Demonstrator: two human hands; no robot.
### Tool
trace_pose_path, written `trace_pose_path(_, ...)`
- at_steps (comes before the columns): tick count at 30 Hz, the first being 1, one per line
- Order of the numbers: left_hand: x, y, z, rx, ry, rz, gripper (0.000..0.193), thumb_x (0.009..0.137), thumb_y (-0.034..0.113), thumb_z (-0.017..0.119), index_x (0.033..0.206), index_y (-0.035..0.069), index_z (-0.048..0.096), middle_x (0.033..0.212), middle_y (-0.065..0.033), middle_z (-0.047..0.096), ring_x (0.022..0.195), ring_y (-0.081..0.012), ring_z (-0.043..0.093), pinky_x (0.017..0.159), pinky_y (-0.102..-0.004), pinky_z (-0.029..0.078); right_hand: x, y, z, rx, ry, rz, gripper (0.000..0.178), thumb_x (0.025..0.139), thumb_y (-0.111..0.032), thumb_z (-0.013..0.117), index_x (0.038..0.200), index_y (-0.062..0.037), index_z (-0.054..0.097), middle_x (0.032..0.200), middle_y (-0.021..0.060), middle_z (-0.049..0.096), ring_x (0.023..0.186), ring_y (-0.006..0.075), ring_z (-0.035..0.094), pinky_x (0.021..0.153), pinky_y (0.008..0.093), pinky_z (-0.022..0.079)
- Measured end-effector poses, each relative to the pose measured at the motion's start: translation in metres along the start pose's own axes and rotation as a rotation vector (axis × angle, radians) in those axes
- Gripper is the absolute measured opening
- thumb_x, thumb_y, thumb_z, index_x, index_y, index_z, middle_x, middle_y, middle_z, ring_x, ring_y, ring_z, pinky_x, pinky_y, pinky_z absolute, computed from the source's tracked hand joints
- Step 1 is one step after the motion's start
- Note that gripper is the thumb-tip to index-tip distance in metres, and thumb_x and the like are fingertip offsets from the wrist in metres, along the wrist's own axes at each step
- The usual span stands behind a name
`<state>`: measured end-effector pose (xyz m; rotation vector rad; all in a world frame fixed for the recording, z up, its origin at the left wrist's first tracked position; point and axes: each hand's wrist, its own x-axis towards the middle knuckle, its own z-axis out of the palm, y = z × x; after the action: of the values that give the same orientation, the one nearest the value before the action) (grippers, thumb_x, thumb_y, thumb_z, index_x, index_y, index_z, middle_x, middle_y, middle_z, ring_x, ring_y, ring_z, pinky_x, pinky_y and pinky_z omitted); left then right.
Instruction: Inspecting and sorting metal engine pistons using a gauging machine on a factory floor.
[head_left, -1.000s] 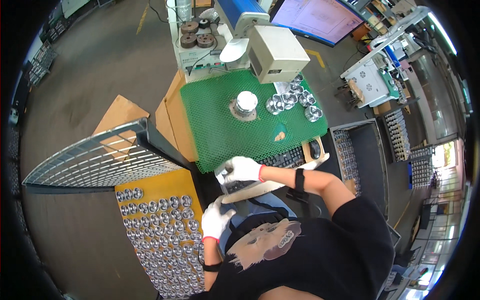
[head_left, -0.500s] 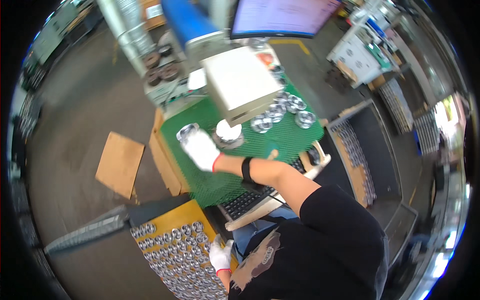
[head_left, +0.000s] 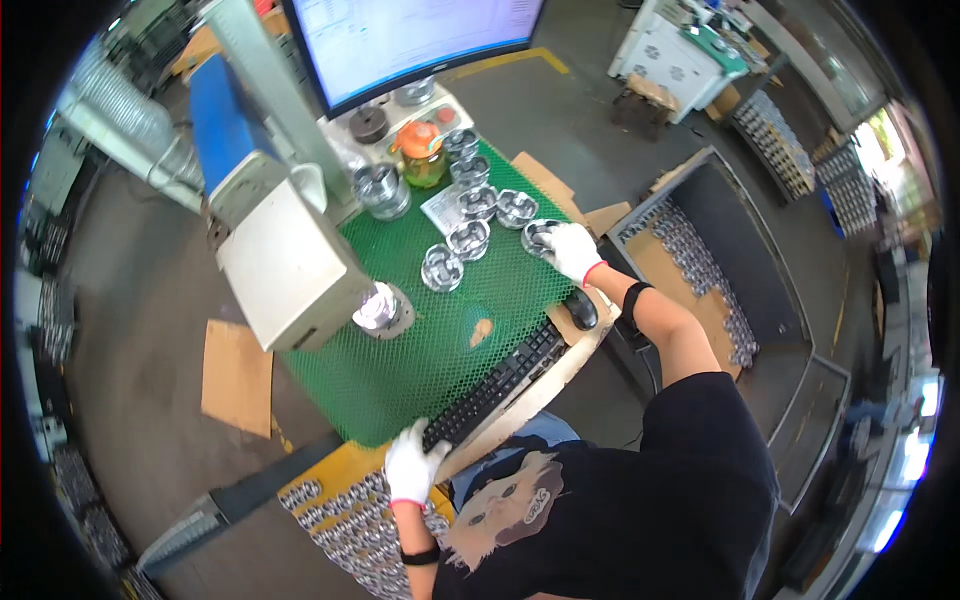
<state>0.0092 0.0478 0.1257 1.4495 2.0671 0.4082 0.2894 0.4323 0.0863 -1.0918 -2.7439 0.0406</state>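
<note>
Rightward, right hand grasping metal part on green mat, left hand released, resting at keyboard end

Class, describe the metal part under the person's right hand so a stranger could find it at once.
Start at the green mesh mat on the bench. Near its far right edge lies a cluster of shiny round metal parts. The wanted part is the rightmost one, the only one covered by the white-gloved right hand.

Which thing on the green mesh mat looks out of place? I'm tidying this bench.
A small tan scrap lies alone on the green mesh mat, between the black keyboard and the shiny metal parts. What it is cannot be told.
</note>
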Motion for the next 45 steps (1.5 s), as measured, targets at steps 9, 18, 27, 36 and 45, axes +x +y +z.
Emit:
trace_pose_path(9, -0.054, -0.014, 0.022, -0.33, 0.12, -0.288, 0.054, 0.078, 0.03, 0.072, 0.124, 0.005, 0.059, 0.114, -0.018, 0.065, 0.106, -0.0325, 0.062, 0.093, -0.0394, 0.048, -0.071, -0.08, 0.021, 0.074, 0.042, 0.417, 0.018, 0.082, -0.019, 0.06, 0.093, -0.0076, 0.069, 0.1, 0.0153, 0.068, 0.076, 0.0341, 0.065, 0.072, 0.0444, 0.052)
trace_pose_path(18, -0.097, -0.019, 0.046, -1.466, 0.329, -0.394, 0.071, 0.086, 0.013, 0.068, 0.146, 0.002, 0.031, 0.134, -0.0187, 0.051, 0.117, -0.0244, 0.055, 0.101, -0.034, 0.043, -0.055, -0.302, -0.016, 2.341, -1.183, 0.625, 0.041, 0.095, -0.034, 0.056, 0.121, -0.0024, 0.056, 0.116, 0.0135, 0.063, 0.097, 0.0269, 0.063, 0.09, 0.0398, 0.049)
trace_pose_path(27, -0.098, 0.02, -0.044, -1.916, 0.933, -0.142, 0.059, 0.081, 0.004, 0.067, 0.135, 0.002, 0.043, 0.126, -0.0098, 0.056, 0.114, -0.0196, 0.055, 0.098, -0.0325, 0.045, -0.042, -0.423, -0.112, 2.541, -1.223, 0.786, 0.033, 0.096, -0.032, 0.057, 0.115, -0.005, 0.059, 0.109, 0.0079, 0.064, 0.102, 0.0205, 0.059, 0.09, 0.0371, 0.047)
trace_pose_path(36, -0.087, 0.014, -0.056, -0.452, 0.717, -0.409, 0.064, 0.055, 0.028, 0.089, 0.104, -0.001, 0.062, 0.097, -0.0171, 0.068, 0.089, -0.0272, 0.067, 0.08, -0.0362, 0.052, -0.015, -0.348, -0.104, 1.11, -0.738, -0.397, 0.082, 0.075, -0.034, 0.077, 0.14, -0.0001, 0.04, 0.134, 0.0184, 0.049, 0.121, 0.0258, 0.052, 0.1, 0.0356, 0.045)
trace_pose_path(45, 0.011, -0.028, -0.041, 0.062, 0.095, -0.263, 0.072, 0.064, 0.045, 0.082, 0.119, 0.004, 0.059, 0.114, -0.0217, 0.062, 0.106, -0.035, 0.06, 0.092, -0.0433, 0.047, -0.113, -0.228, 0.009, 2.221, -1.005, 1.194, 0.05, 0.088, -0.046, 0.063, 0.12, -0.0081, 0.056, 0.108, 0.0098, 0.065, 0.092, 0.0231, 0.063, 0.073, 0.0381, 0.05)
